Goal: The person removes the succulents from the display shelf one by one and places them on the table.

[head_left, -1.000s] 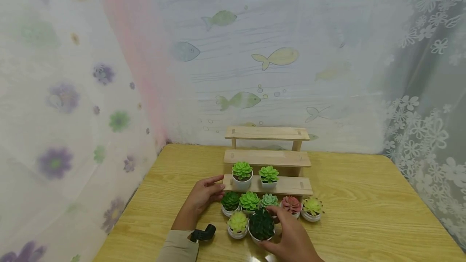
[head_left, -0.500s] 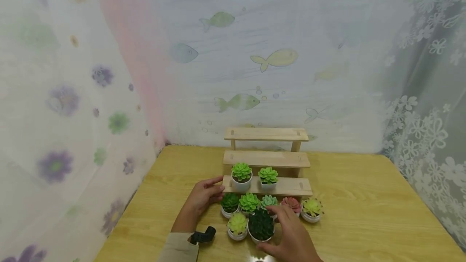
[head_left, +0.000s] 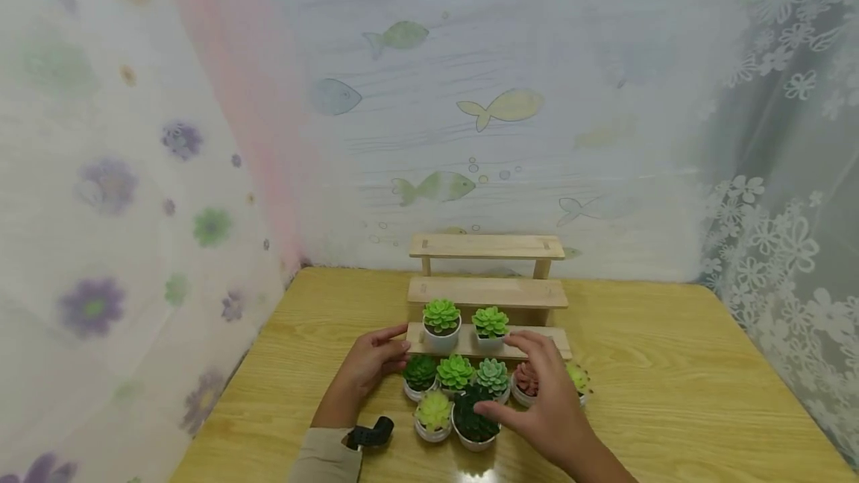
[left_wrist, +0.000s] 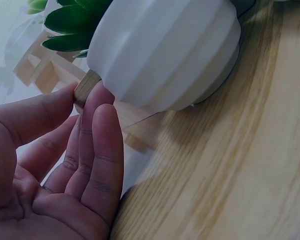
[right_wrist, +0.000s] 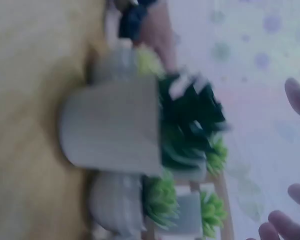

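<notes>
A three-tier wooden plant stand (head_left: 486, 247) stands on the table. My left hand (head_left: 367, 367) pinches the left end of its lowest shelf between thumb and fingers; the shelf end (left_wrist: 85, 89) shows in the left wrist view. Two bright green potted succulents, a left one (head_left: 441, 330) and a right one (head_left: 490, 325), sit on that shelf. My right hand (head_left: 552, 405), fingers spread and holding nothing, hovers over the front pots. Below its thumb stands a dark green succulent (head_left: 473, 431) in a plain white pot (right_wrist: 112, 127), which is blurred in the right wrist view.
Several potted succulents line the stand's front: dark green (head_left: 420, 373), bright green (head_left: 455, 371), pale green (head_left: 493, 376), red (head_left: 526, 380) and yellow (head_left: 579, 377), partly hidden by my right hand. Another yellow-green one (head_left: 433, 411) stands before them. Fish-print curtain (head_left: 429, 95) hangs behind the table (head_left: 671, 379).
My right hand has left the dark green succulent's side and moved up and forward, toward the lowest shelf. The left hand stays at the shelf end. The camera view has shifted slightly.
</notes>
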### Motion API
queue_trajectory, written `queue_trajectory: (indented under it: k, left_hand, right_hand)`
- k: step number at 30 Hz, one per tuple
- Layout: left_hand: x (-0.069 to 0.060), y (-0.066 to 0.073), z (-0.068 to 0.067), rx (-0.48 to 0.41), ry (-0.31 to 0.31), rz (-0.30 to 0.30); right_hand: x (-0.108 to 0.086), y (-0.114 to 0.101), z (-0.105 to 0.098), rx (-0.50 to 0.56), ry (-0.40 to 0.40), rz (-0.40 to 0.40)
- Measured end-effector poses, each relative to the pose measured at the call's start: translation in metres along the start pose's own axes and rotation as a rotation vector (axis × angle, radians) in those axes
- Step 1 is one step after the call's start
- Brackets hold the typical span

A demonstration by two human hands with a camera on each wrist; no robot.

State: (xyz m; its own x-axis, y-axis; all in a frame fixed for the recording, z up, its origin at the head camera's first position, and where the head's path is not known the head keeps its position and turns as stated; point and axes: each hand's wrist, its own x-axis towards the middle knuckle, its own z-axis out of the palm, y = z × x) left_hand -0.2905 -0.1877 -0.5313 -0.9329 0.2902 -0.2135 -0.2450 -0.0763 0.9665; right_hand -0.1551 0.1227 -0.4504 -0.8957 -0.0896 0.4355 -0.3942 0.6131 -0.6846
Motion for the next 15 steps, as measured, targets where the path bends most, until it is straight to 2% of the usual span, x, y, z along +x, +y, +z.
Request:
queue_trajectory:
  k: [4,8,15]
  left_hand:
    - [0.001,0.001,-0.002,-0.006,-0.007,0.000]
    - [0.002,0.001,-0.003,-0.014,-0.013,0.008]
    - [0.003,-0.003,-0.004,-0.019,-0.001,-0.002]
  right_hand:
    - [0.023,0.008,-0.003,0.046,0.032,0.034]
    - [0.042,0.019,0.001,0.031,0.038,0.078]
    - [0.061,0.033,0.010,0.013,-0.063,0.211]
